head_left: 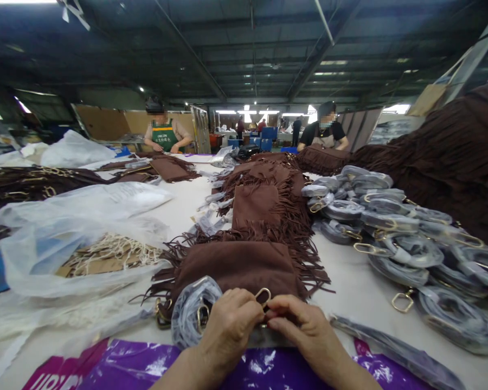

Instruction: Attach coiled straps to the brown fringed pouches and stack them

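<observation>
A brown suede bag with fringe [236, 268] lies flat on the white table in front of me. At its near edge both hands meet in a pinch around a small gold metal clasp [263, 295]. My left hand [230, 327] is closed, thumb and fingers on the clasp's left side. My right hand [305, 327] is closed too, its fingertips pressed against the clasp from the right. A coiled strap wrapped in clear plastic [193, 311] rests just left of my left hand.
More fringed brown bags [264, 200] stretch away down the table. Several plastic-wrapped straps with gold clasps [394, 238] pile up on the right. Clear plastic bags [77, 222] lie left; a purple bag [146, 365] is under my wrists. Two people [165, 132] work at the far end.
</observation>
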`<action>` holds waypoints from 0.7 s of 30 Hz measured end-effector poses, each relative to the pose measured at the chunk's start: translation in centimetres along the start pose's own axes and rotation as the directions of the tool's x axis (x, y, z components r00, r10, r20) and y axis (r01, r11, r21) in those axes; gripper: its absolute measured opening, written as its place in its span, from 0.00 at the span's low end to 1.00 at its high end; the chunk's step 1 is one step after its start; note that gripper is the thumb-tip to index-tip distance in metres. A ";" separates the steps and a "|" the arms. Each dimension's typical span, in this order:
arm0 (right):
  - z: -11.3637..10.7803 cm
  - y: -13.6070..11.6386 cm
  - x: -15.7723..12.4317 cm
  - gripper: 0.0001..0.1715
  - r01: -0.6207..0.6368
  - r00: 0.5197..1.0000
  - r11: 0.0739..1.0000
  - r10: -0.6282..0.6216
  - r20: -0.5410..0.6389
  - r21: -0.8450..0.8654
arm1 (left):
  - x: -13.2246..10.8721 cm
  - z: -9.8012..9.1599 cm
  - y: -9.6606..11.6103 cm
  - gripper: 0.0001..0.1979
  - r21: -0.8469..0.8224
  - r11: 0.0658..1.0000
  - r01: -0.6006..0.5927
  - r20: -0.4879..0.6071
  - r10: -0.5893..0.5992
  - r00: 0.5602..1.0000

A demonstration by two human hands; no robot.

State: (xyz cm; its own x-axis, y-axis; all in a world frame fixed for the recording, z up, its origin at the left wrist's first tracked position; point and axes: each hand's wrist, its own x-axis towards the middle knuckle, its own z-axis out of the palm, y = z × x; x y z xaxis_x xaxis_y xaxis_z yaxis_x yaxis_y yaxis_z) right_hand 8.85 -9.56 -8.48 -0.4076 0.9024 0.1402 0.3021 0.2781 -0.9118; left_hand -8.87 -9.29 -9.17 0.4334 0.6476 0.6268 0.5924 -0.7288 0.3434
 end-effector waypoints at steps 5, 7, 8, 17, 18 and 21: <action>-0.1 0.0 -0.2 0.05 -0.077 0.996 0.942 0.059 0.065 0.325 | -0.2 0.1 -0.6 0.12 -0.147 0.976 0.163 0.078 -0.153 0.985; -0.1 0.0 -0.2 0.07 -0.049 0.999 0.963 0.041 0.034 0.265 | -0.2 0.1 -0.7 0.09 -0.178 0.965 0.193 0.091 -0.179 0.980; 0.0 0.1 -0.1 0.08 -0.031 0.999 0.975 0.027 0.022 0.222 | -0.2 0.1 -0.7 0.09 -0.183 0.963 0.199 0.097 -0.184 0.978; 0.4 0.3 -0.2 0.08 0.048 0.996 0.993 -0.040 -0.074 0.112 | -0.4 0.3 -0.8 0.08 -0.189 0.963 0.190 0.106 -0.172 0.979; 0.5 0.3 -0.3 0.09 0.014 0.997 0.991 -0.003 -0.082 0.135 | -0.4 0.3 -0.9 0.08 -0.190 0.963 0.191 0.104 -0.174 0.979; 1.0 0.3 -0.5 0.12 -0.094 0.986 0.976 0.118 -0.115 0.199 | -0.4 0.2 -1.1 0.08 -0.189 0.963 0.190 0.113 -0.170 0.979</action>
State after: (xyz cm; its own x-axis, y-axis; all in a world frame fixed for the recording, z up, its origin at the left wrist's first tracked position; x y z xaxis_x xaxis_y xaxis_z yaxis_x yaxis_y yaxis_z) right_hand 8.25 -10.27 -9.22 -0.2668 0.9608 0.0749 0.1618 0.1213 -0.9793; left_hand -9.57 -8.74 -9.92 0.3998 0.7832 0.4763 0.5243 -0.6216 0.5820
